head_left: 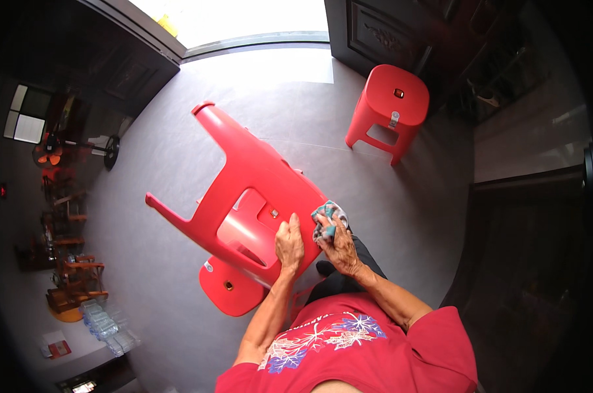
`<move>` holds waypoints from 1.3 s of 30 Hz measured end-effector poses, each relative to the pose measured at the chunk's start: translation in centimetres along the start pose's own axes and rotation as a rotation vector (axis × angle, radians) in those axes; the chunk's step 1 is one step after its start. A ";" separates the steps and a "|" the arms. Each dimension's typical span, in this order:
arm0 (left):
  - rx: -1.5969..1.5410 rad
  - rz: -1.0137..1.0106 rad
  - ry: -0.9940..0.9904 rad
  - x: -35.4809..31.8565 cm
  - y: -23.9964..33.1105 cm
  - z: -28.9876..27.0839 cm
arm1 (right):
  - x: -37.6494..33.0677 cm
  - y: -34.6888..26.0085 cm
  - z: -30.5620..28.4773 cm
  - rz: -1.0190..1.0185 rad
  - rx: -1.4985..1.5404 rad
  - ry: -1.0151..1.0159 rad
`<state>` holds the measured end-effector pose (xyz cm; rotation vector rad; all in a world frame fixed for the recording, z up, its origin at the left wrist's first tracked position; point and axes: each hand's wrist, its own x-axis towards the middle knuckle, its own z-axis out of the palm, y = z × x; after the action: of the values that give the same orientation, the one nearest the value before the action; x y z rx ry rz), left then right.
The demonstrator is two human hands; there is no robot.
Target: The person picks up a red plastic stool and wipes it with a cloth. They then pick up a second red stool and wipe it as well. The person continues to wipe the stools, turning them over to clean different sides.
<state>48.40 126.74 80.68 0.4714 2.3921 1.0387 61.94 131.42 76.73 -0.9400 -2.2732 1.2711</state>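
Observation:
A red plastic stool (pixel 270 164) is tipped over in front of me, its legs pointing up and to the left. My left hand (pixel 289 246) is closed on the stool's near side, thumb uppermost, beside the opening in that side. In my right hand (pixel 340 250) is a crumpled cloth (pixel 327 218), patterned in white, teal and dark tones, pressed to the right end of the stool near its seat. The fingers of that hand are partly hidden by the cloth.
Another red stool (pixel 231 288) stands at the lower left, partly beneath the tipped one. A third red stool (pixel 397 98) stands upright by the dark door at the far right. Wooden chairs (pixel 77 281), a fan (pixel 112 152) and packs of clear bottles (pixel 106 327) line the left side.

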 end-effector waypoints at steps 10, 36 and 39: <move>-0.584 -0.004 0.148 -1.0 -0.8 -11.2 | 7.7 3.3 3.2 0.368 0.779 0.014; -0.477 -0.065 0.169 -6.1 -1.5 -13.5 | 30.0 -1.7 10.7 -0.514 0.086 -0.025; -0.483 -0.004 0.234 -5.8 -1.2 -13.3 | 33.0 4.1 12.3 -0.661 -0.173 -0.060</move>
<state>45.67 115.42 89.40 0.1771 2.2153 1.6858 32.72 148.74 66.73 -0.1495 -2.4579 0.8262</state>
